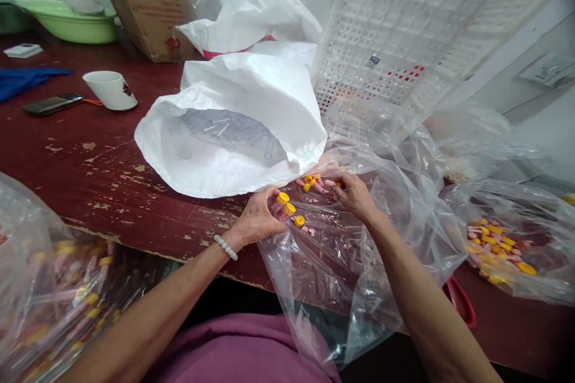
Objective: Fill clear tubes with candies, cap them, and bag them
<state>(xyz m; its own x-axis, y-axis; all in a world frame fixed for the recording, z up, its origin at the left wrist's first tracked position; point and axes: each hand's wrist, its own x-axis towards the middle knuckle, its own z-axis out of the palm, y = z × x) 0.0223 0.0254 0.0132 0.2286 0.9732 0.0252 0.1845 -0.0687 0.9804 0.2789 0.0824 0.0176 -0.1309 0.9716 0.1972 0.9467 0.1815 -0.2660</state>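
Note:
My left hand (258, 215) is closed around clear tubes with yellow caps (283, 198), pink bits showing inside them. A loose yellow cap (299, 221) and a few pink pieces (309, 231) lie just right of it on a clear plastic bag (327, 257). My right hand (354, 194) reaches into the bag's opening beside a small heap of yellow caps (309, 181) and pink pieces. Its fingertips are bent together, and I cannot make out what is between them. Behind both hands, a white sack (202, 173) gapes with clear empty tubes (224, 128) inside.
A white perforated crate (359, 54) leans at the back right. More caps fill a clear bag (498, 245) at right; filled tubes fill another bag (67, 287) at lower left. A paper cup (109, 90), a phone (53, 104), a green basin (74, 27) and a carton (148, 6) stand beyond.

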